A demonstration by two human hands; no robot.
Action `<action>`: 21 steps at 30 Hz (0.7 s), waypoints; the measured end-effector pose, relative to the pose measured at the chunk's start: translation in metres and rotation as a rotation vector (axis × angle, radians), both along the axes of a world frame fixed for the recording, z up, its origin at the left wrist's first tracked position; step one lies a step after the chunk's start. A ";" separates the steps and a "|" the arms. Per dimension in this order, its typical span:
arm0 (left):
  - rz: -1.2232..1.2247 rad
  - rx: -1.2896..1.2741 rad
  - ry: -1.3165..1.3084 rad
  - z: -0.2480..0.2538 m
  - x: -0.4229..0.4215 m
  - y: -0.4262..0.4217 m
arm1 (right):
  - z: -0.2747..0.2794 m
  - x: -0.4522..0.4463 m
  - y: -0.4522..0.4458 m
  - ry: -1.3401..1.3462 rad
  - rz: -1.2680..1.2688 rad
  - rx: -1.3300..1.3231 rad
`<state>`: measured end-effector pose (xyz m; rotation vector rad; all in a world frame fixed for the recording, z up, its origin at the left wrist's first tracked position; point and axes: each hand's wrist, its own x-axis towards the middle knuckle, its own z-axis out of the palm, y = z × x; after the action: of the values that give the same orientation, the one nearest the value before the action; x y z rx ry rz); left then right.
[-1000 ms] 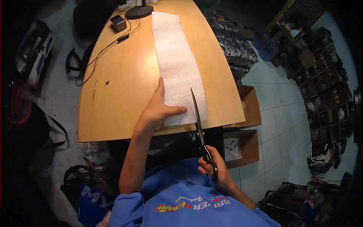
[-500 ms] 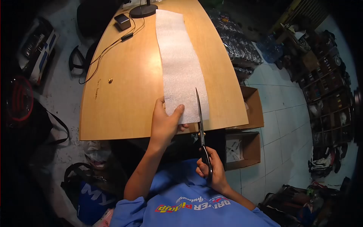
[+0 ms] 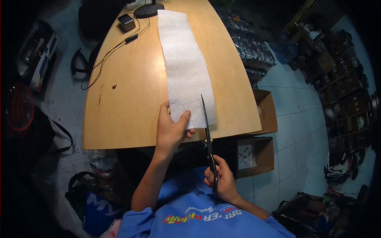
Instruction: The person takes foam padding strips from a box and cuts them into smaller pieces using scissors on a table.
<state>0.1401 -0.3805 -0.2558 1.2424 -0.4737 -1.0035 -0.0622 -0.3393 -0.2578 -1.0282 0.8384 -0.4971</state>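
A long strip of white foam sheet (image 3: 184, 65) lies lengthwise over the wooden table, its near end held up at the table's front edge. My left hand (image 3: 171, 129) pinches that end at the lower left corner, thumb on top and fingers underneath. Black-handled scissors (image 3: 208, 144) are in my right hand (image 3: 222, 178), my fingers wrapped round the handles. One long blade lies over the foam near its right side, pointing away from me. The other blade is hidden, apparently beneath the sheet.
A lamp base (image 3: 149, 10), a small black box (image 3: 126, 22) and a cable (image 3: 113, 50) sit at the table's far left. A small brass-coloured piece (image 3: 114, 86) lies on the left. Open cardboard boxes (image 3: 264, 156) stand below the right edge.
The foam strip, both hands and the scissors appear shifted slightly left in view. The scissor handles look closer together. My left hand keeps its pinch on the foam.
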 end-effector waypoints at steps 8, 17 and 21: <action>-0.031 0.009 0.014 0.002 0.003 0.001 | 0.005 0.000 -0.002 0.010 0.009 0.023; -0.121 -0.040 0.037 0.000 0.003 0.007 | 0.006 0.003 -0.011 -0.018 0.010 -0.039; -0.127 -0.033 0.013 -0.001 0.004 0.009 | 0.010 0.006 -0.011 -0.017 0.008 -0.022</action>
<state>0.1446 -0.3713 -0.2566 1.1873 -0.5620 -1.1062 -0.0560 -0.3498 -0.2476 -1.0464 0.8152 -0.5084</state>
